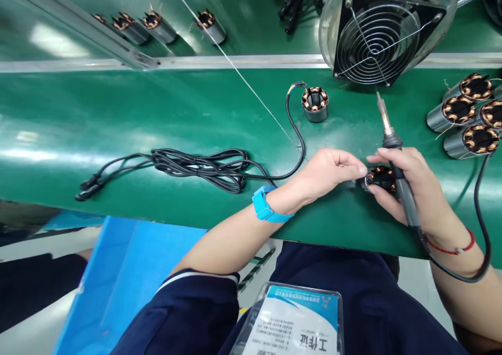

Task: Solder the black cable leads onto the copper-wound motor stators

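My right hand [419, 187] grips a soldering iron [406, 195], its tip pointing away from me toward the fan. The thumb and a finger of that same hand also steady a motor stator [381, 179] with copper windings, close to the green tabletop. At the stator's left rim, my left hand [329, 174] has its thumb and forefinger pinched together; what lies between them is too small to make out. Beyond my hands stands another stator [315, 106], upright, with a black cable [292, 114] joined to its top. That cable runs left into a coiled bundle [200, 168] ending in connectors.
A caged fan [374, 44] stands behind the iron's tip. Several stators [457, 114] cluster at the right, and more [159, 26] sit beyond the metal rail. Black connector leads [294, 2] lie at the back. Below the table's left front is a blue bin [129, 271].
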Available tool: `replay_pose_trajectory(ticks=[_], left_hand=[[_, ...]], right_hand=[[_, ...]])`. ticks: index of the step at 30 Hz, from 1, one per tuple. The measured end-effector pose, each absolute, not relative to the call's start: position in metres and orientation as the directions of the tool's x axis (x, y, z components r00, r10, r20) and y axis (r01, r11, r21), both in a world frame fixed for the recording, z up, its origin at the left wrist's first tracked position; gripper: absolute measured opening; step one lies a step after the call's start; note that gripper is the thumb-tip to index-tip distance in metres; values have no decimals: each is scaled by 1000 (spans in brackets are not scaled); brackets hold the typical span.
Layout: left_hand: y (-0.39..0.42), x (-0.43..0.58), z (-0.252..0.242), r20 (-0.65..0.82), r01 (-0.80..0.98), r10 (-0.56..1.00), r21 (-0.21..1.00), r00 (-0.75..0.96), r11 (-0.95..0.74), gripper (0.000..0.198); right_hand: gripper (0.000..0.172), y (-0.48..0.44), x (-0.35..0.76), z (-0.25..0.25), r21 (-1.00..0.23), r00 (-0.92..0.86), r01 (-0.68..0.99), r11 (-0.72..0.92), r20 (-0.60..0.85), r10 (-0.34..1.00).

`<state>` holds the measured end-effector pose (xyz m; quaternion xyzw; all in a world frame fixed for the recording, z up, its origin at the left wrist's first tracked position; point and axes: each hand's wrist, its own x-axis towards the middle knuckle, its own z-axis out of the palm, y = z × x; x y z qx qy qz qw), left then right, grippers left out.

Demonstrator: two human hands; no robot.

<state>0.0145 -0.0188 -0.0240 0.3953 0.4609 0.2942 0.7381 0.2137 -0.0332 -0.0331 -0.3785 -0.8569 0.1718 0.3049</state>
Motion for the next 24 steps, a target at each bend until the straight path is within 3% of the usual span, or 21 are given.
replay_pose_trajectory(ticks=[6,10,13,19,22,24], left_hand=[[-14,8,-22,-459,12,789,867,407,498,19],[-18,13,-27,-414,133,745,903,524,408,16],[-18,19,-32,-318,218,788,947,527,236,19],[8,0,-30,-97,418,950,908,297,-39,25],[32,-28,-22,51,592,990,797,134,-121,17],[51,-54,-15,226,703,974,695,-16,-150,17]], right_hand=[[40,-36,205,-34,-390,-467,647,655,476,745],[32,-36,199,-38,-407,-384,678,612,514,767],[29,-36,198,-44,-438,-332,682,586,529,781],[42,-37,214,-53,-636,-59,664,393,479,876],[43,-37,224,-53,-680,71,673,291,451,890],[45,-38,231,-56,-699,94,663,267,432,897]])
